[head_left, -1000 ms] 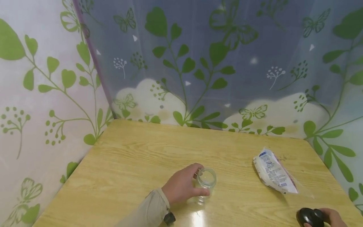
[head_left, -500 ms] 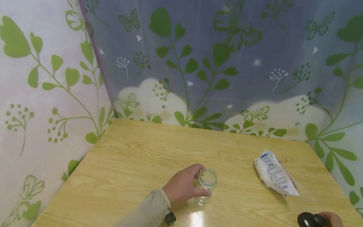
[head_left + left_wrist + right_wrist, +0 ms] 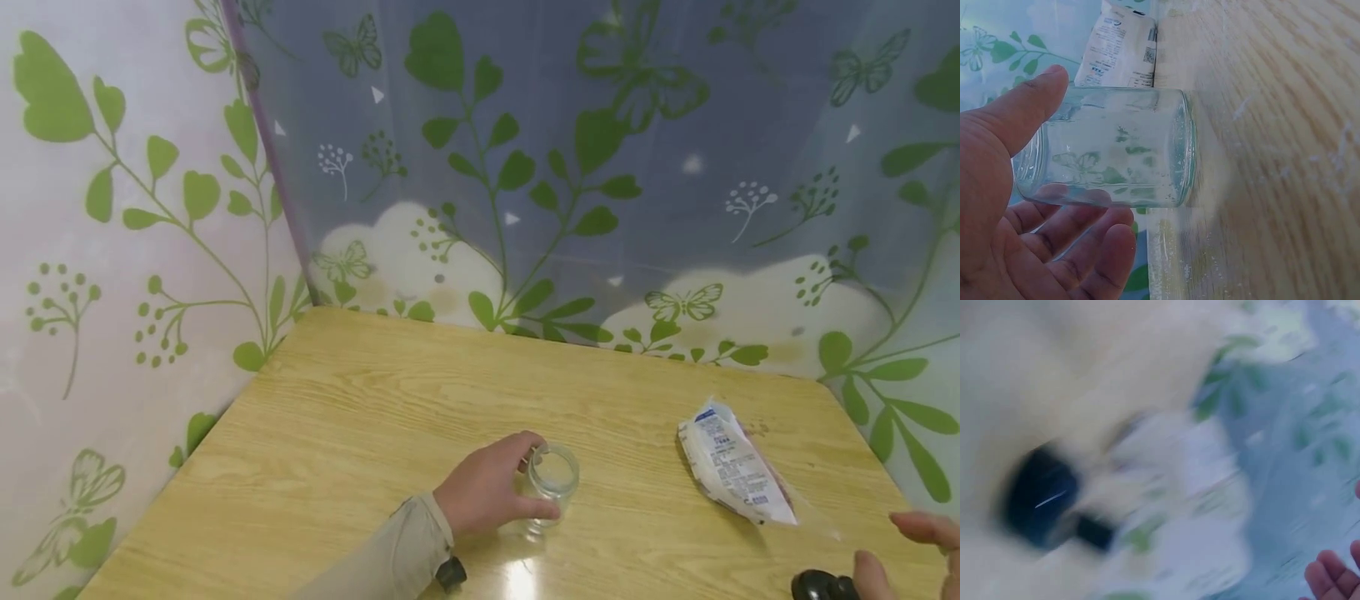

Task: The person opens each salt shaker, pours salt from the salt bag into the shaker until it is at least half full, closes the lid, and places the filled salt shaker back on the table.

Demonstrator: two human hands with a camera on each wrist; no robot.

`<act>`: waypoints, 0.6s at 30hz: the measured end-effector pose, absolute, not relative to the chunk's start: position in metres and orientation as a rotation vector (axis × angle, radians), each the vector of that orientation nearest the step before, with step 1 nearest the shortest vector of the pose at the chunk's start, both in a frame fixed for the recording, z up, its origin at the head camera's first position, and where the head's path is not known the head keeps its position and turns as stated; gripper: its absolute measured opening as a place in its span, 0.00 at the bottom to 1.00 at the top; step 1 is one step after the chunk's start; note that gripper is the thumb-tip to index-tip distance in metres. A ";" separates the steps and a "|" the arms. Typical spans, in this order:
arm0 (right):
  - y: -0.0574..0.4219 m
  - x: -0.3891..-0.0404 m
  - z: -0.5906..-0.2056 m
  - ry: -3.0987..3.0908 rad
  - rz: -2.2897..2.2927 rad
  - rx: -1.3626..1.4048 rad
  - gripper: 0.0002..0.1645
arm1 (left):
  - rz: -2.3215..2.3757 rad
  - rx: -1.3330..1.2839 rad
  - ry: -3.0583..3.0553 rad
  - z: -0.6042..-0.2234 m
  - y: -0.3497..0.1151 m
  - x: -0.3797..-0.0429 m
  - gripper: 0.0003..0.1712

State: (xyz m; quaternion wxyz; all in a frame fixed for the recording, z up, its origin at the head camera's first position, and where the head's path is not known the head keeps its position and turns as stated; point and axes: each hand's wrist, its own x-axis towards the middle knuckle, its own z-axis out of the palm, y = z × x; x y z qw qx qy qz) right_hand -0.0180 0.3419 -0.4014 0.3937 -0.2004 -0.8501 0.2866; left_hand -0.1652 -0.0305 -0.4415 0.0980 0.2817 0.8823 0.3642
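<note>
1. Black object (image 3: 821,586) is being cropped; right hand (image 3: 947,557) beside it is being cut off, fingers parted, nothing held.
2. Upright, see-through jar (image 3: 1113,150) on table (image 3: 375,400) is being gripped by curled left hand (image 3: 487,490).
3. Contents of bag (image 3: 731,467) are being hidden.

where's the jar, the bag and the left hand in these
Jar (image 3: 1110,147): left wrist view, on its clear side wall
Bag (image 3: 735,471): head view, on its printed face
Left hand (image 3: 489,490): head view, on the back of the hand
</note>
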 end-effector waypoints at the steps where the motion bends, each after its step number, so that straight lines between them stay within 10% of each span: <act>1: 0.334 -0.022 -0.393 -2.149 0.730 -0.351 0.28 | 1.076 0.831 2.615 -0.442 -0.032 -0.166 0.46; 6: 0.291 -0.047 -0.370 -2.126 0.737 0.324 0.19 | 1.053 0.861 2.619 -0.444 -0.037 -0.167 0.47; 18: 0.222 -0.079 -0.349 -1.896 1.027 0.565 0.05 | 1.028 1.017 2.598 -0.425 -0.049 -0.169 0.47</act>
